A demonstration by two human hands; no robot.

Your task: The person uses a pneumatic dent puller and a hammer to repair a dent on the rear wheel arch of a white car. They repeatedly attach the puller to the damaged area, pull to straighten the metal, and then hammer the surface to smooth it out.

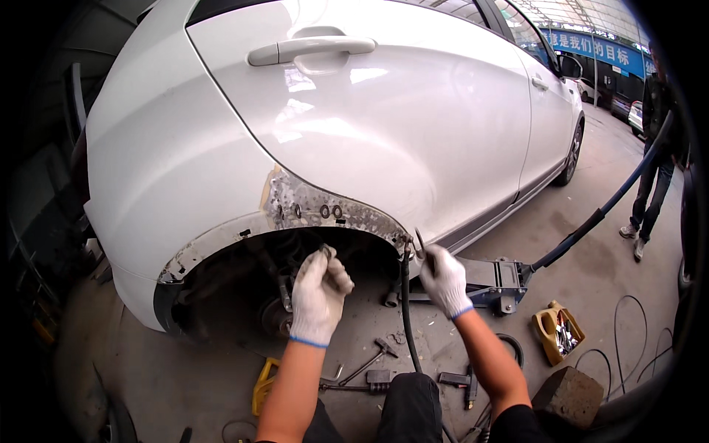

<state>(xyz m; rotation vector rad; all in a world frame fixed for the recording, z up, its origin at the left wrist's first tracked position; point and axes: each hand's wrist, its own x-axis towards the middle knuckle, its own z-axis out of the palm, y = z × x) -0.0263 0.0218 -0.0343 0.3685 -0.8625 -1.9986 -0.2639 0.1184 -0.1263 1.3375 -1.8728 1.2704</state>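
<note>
A white car (384, 125) stands with its rear wheel off. The wheel arch (310, 210) above the opening is sanded to bare metal and has several small rings stuck to it. My left hand (319, 295), in a white glove, is raised inside the arch opening and pinches a small metal piece at its fingertips. My right hand (443, 279), also gloved, grips a thin metal tool (419, 242) at the arch's right end, next to a black hose (405, 310) that hangs down there. The brake hub (275, 316) shows in the dark opening below my left hand.
A floor jack (496, 284) sits under the sill, its long handle (605, 207) rising to the right. Hand tools (373, 369) lie on the concrete by my knees, with a yellow tool holder (557, 336), a block (569, 395) and cables nearby. A person (653, 170) stands at the far right.
</note>
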